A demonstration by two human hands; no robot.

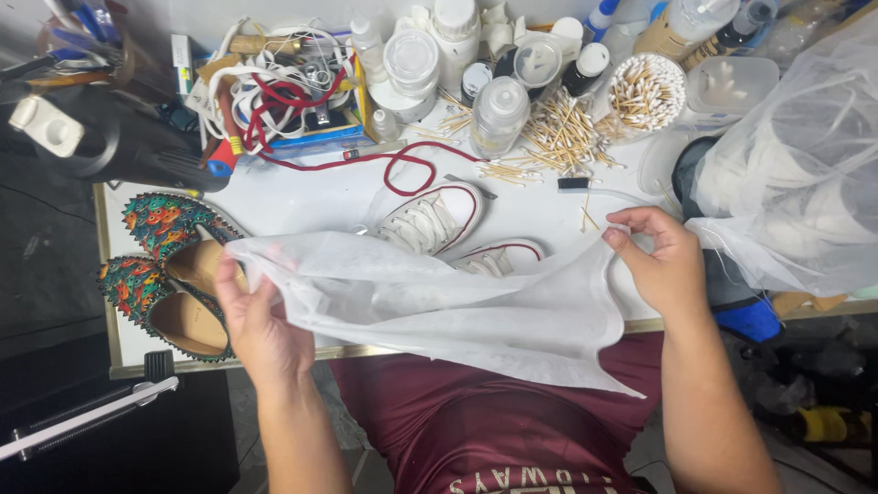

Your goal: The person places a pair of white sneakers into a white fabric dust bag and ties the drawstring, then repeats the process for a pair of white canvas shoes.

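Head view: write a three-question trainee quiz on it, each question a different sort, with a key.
1. True or false: both hands grip the white fabric bag.
2. Which lies partly under the bag? A) white sneakers B) cotton swabs C) red cord
3. What stands beside the left hand, at the table's left end?

Key
1. True: the left hand holds one edge, the right hand the other.
2. A, the white sneakers.
3. The multicoloured studded shoes.
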